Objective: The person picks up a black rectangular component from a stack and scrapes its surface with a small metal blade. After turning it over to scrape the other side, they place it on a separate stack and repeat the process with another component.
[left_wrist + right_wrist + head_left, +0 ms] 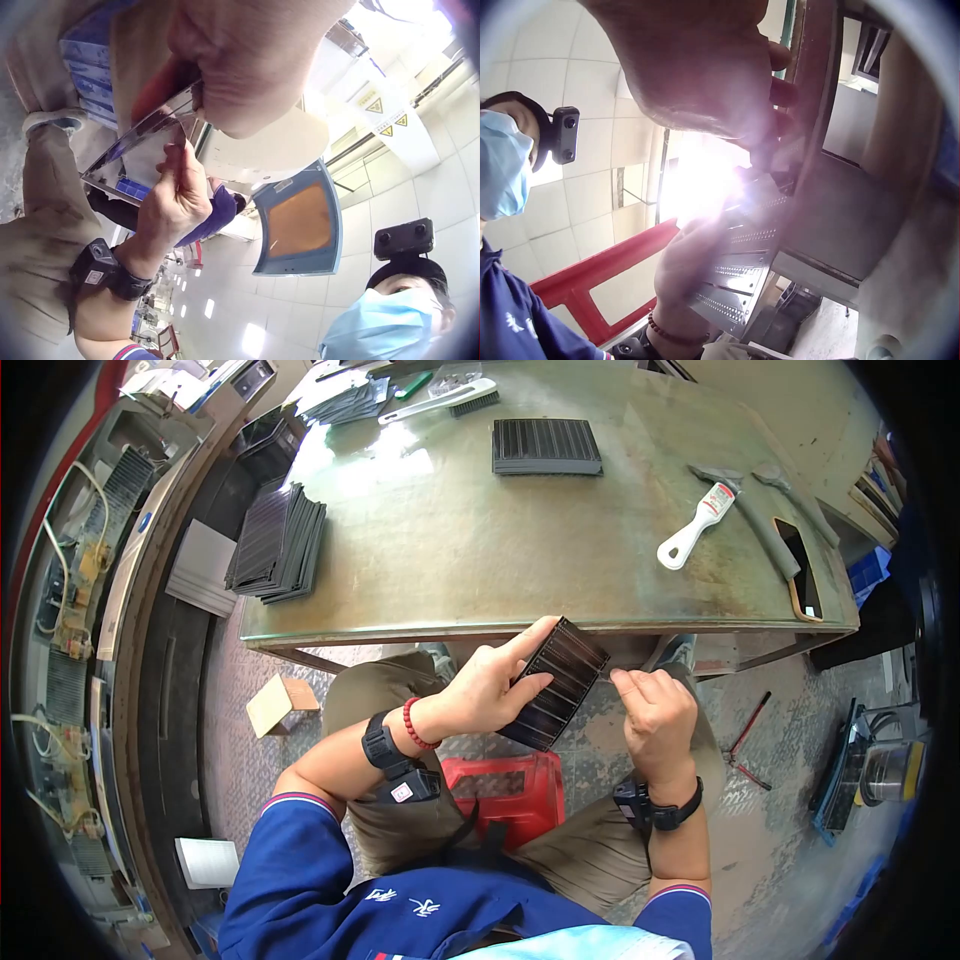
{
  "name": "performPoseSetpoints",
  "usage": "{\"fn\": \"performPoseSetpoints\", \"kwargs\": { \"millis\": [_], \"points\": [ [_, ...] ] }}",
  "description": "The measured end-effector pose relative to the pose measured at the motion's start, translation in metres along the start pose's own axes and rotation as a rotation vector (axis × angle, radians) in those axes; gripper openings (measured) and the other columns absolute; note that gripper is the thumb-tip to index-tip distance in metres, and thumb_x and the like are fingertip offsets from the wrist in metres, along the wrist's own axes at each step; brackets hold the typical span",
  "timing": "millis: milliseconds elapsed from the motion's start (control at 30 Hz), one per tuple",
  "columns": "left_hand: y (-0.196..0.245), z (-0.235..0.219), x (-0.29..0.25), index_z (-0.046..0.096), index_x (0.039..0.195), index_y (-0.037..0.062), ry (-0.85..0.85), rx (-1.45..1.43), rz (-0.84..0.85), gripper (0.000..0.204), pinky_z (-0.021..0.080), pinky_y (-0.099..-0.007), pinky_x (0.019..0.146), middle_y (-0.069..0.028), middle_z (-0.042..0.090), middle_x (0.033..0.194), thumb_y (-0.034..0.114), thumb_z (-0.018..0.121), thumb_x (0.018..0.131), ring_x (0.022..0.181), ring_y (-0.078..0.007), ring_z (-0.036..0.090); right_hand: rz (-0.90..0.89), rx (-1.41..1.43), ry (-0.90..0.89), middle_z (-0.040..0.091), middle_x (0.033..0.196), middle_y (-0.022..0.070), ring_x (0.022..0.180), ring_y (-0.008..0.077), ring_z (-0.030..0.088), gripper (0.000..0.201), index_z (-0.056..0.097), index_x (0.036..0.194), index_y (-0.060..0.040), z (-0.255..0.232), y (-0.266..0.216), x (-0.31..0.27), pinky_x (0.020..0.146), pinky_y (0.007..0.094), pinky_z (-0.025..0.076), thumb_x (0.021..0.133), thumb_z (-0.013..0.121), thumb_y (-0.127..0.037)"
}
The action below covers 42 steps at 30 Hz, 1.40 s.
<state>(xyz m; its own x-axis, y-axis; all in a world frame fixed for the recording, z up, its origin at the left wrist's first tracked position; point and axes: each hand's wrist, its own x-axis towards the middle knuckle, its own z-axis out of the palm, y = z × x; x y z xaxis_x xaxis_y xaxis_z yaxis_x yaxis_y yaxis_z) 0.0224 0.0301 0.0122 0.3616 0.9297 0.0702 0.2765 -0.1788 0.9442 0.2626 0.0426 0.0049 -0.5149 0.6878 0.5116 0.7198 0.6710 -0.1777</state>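
Observation:
My left hand point(480, 688) grips a small dark solar panel point(568, 678) with pale stripes, thumb on its face and index finger along its upper edge. The panel is tilted over my lap, just in front of the table. At its right edge, my right hand point(660, 718) pinches with thumb and index finger. Between those fingertips and the panel, a thin clear film point(181, 129) bends away in the left wrist view. Glare covers part of the panel point(739, 270) in the right wrist view.
Stacks of similar panels stand at the table's left point(275, 545) and back point(547, 448). A white-handled brush point(440, 402) lies behind. To the right are a white-handled tool point(697, 525) and a phone point(797, 570). A red stool point(510, 790) is below my lap.

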Motion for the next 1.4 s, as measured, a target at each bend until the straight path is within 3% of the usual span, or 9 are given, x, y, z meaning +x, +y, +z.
{"fn": "performPoseSetpoints", "kwargs": {
  "millis": [200, 367, 467, 700, 800, 933, 1100, 1200, 1400],
  "points": [
    [-0.003, 0.000, 0.001, 0.024, 0.145, -0.0020, 0.014, -0.057, 0.016, 0.064, 0.050, -0.0226, 0.073, -0.0112, 0.067, 0.106, -0.003, 0.056, 0.089, 0.084, -0.0076, 0.062, 0.048, 0.076, 0.032, 0.064, 0.083, 0.0053, 0.072, 0.0228, 0.059, 0.030, 0.067, 0.095, -0.0038, -0.003, 0.003, 0.002, 0.061, 0.0333, 0.047, 0.067, 0.060, 0.003],
    [-0.002, -0.001, 0.004, 0.023, 0.145, -0.0027, 0.029, -0.150, 0.028, 0.064, 0.051, -0.0241, 0.075, -0.0119, 0.062, 0.115, -0.004, 0.055, 0.090, 0.090, -0.0091, 0.061, 0.369, 0.576, 0.128, 0.065, 0.083, 0.0119, 0.070, 0.0256, 0.063, 0.021, 0.068, 0.097, -0.0033, -0.012, 0.001, 0.002, 0.061, 0.0301, 0.050, 0.077, 0.068, 0.004],
    [-0.007, 0.004, 0.006, 0.024, 0.145, 0.0006, 0.082, -0.143, 0.084, 0.064, 0.050, -0.0249, 0.067, -0.0111, 0.067, 0.098, -0.003, 0.056, 0.089, 0.079, -0.0081, 0.061, 0.300, 0.515, 0.176, 0.065, 0.084, 0.0132, 0.070, 0.0249, 0.062, 0.020, 0.068, 0.098, -0.0026, -0.008, 0.002, 0.003, 0.062, 0.0299, 0.049, 0.080, 0.066, 0.004],
    [-0.004, 0.009, 0.002, 0.025, 0.145, 0.0008, 0.079, -0.053, 0.046, 0.067, 0.050, -0.0255, 0.065, -0.0146, 0.068, 0.094, 0.000, 0.058, 0.088, 0.072, -0.0116, 0.063, 0.255, 0.442, 0.162, 0.063, 0.090, 0.0139, 0.075, 0.0286, 0.064, 0.028, 0.065, 0.105, -0.0007, -0.001, -0.011, 0.002, 0.066, 0.0344, 0.052, 0.078, 0.063, 0.007],
    [-0.011, 0.019, 0.004, 0.024, 0.144, -0.0007, 0.193, 0.140, 0.271, 0.070, 0.052, -0.0302, 0.061, -0.0230, 0.066, 0.094, 0.000, 0.060, 0.084, 0.069, -0.0310, 0.067, 0.132, 0.333, 0.169, 0.061, 0.096, 0.0155, 0.082, 0.0311, 0.063, 0.040, 0.062, 0.110, 0.0015, 0.001, -0.020, 0.003, 0.069, 0.0372, 0.053, 0.071, 0.060, 0.011],
    [-0.007, 0.023, 0.005, 0.023, 0.144, -0.0025, 0.197, 0.217, 0.333, 0.070, 0.053, -0.0330, 0.060, -0.0238, 0.066, 0.096, 0.000, 0.060, 0.084, 0.072, -0.0334, 0.067, 0.080, 0.268, 0.211, 0.061, 0.096, 0.0144, 0.082, 0.0292, 0.063, 0.043, 0.061, 0.112, 0.0029, 0.002, -0.030, 0.006, 0.069, 0.0374, 0.053, 0.070, 0.060, 0.011],
    [-0.011, 0.028, 0.005, 0.024, 0.143, -0.0044, 0.211, 0.328, 0.411, 0.071, 0.049, -0.0348, 0.050, -0.0180, 0.064, 0.073, -0.001, 0.061, 0.082, 0.055, -0.0303, 0.063, 0.041, 0.226, 0.212, 0.060, 0.095, 0.0148, 0.080, 0.0285, 0.063, 0.043, 0.060, 0.111, 0.0050, 0.002, -0.034, 0.010, 0.069, 0.0366, 0.053, 0.069, 0.059, 0.009],
    [-0.013, 0.027, 0.003, 0.028, 0.138, -0.0105, 0.161, 0.361, 0.351, 0.069, 0.054, -0.0319, 0.059, -0.0225, 0.065, 0.103, -0.004, 0.063, 0.080, 0.071, -0.0294, 0.069, 0.023, 0.228, 0.211, 0.060, 0.095, 0.0155, 0.079, 0.0289, 0.062, 0.043, 0.060, 0.111, 0.0062, 0.002, -0.035, 0.011, 0.068, 0.0364, 0.053, 0.069, 0.059, 0.008],
    [-0.012, 0.027, 0.002, 0.030, 0.135, -0.0144, 0.146, 0.401, 0.399, 0.067, 0.054, -0.0328, 0.058, -0.0236, 0.065, 0.101, -0.004, 0.064, 0.079, 0.069, -0.0288, 0.068, 0.032, 0.247, 0.201, 0.060, 0.096, 0.0165, 0.080, 0.0301, 0.062, 0.043, 0.059, 0.112, 0.0068, 0.003, -0.034, 0.009, 0.069, 0.0373, 0.053, 0.069, 0.058, 0.009]
  ]
}}
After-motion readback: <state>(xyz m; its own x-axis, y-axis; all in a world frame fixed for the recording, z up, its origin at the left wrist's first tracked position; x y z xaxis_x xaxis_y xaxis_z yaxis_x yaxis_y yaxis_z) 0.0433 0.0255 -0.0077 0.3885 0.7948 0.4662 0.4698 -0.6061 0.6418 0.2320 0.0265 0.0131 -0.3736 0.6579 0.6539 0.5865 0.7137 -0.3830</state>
